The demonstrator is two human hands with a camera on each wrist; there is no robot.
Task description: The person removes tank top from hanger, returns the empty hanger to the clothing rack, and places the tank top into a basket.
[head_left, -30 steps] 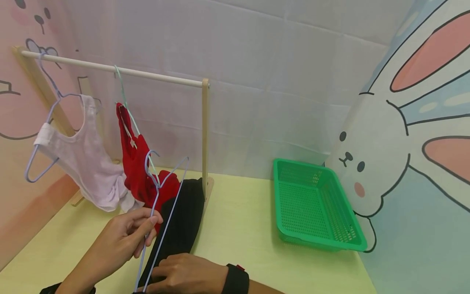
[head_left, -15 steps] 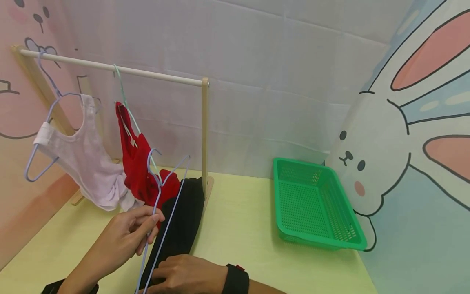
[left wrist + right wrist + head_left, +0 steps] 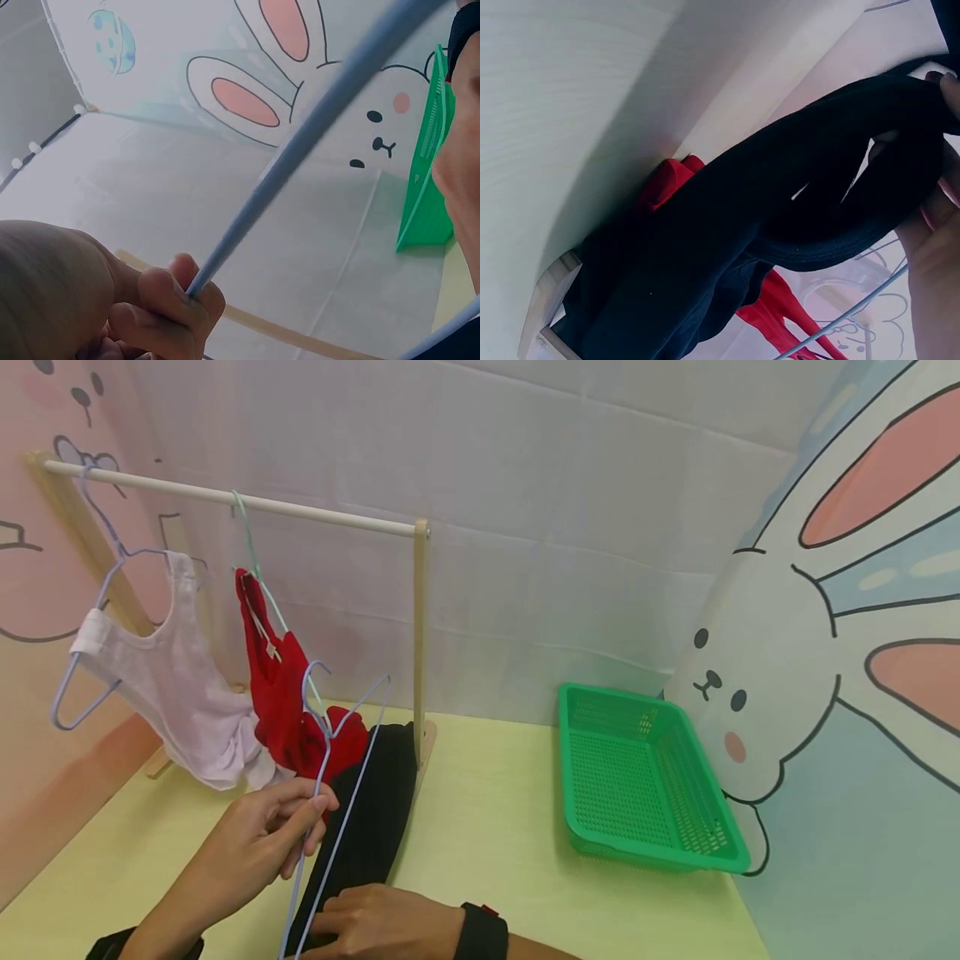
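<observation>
My left hand (image 3: 273, 831) pinches one arm of a light blue clothes hanger (image 3: 327, 735) between thumb and fingers. The left wrist view has the hanger's rod (image 3: 292, 154) running up from those fingertips. At the lower edge of the head view, my right hand (image 3: 382, 922) grips the near end of a black garment (image 3: 384, 802). In the right wrist view, the garment (image 3: 727, 217) forms a loop at its edge, with my fingers round that cloth. The hanger's lower end lies over the garment beside my right hand, partly cut off by the head view's edge.
A wooden rack with a white rod (image 3: 330, 517) stands at the left. From it hang a white tank top (image 3: 176, 668) on a blue hanger and a red strappy garment (image 3: 277, 693) on a green hanger. A green basket (image 3: 637, 852) sits on the table's right side.
My left hand and the hanger have shifted slightly up and to the right. The right hand stays on the black garment, almost still.
</observation>
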